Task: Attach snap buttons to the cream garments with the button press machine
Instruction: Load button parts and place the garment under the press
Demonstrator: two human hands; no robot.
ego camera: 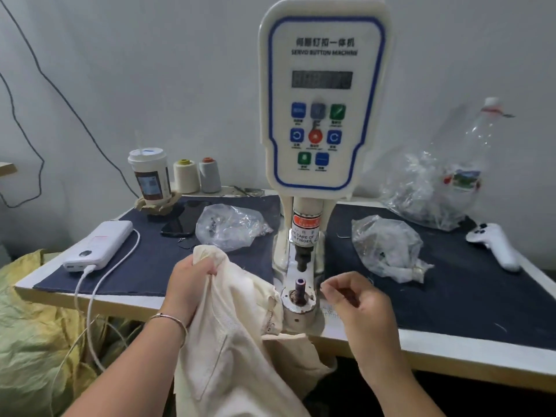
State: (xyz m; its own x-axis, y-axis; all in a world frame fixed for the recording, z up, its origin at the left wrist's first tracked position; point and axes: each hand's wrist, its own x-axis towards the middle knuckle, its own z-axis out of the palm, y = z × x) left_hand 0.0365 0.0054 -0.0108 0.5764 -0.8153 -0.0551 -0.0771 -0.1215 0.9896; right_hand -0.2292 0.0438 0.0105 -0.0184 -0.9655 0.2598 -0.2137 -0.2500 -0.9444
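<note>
Fingers of the left hand (192,275) clutch one cream garment (234,341); right hand (352,299) curls loosely beside "SERVO BUTTON MACHINE" (323,94); two thread cones (197,175).

You get soft, even, fairly bright light with only faint shadows. The wall (150,70) reads pale grey, dimmer toward the upper left of the frame. The wide lens bows the worktop (451,344) edge and bends the sides. Your right hand (358,299) is smeared by motion blur, the machine (322,94) panel's lettering is soft, and the bags (388,245) show small glints.
</note>
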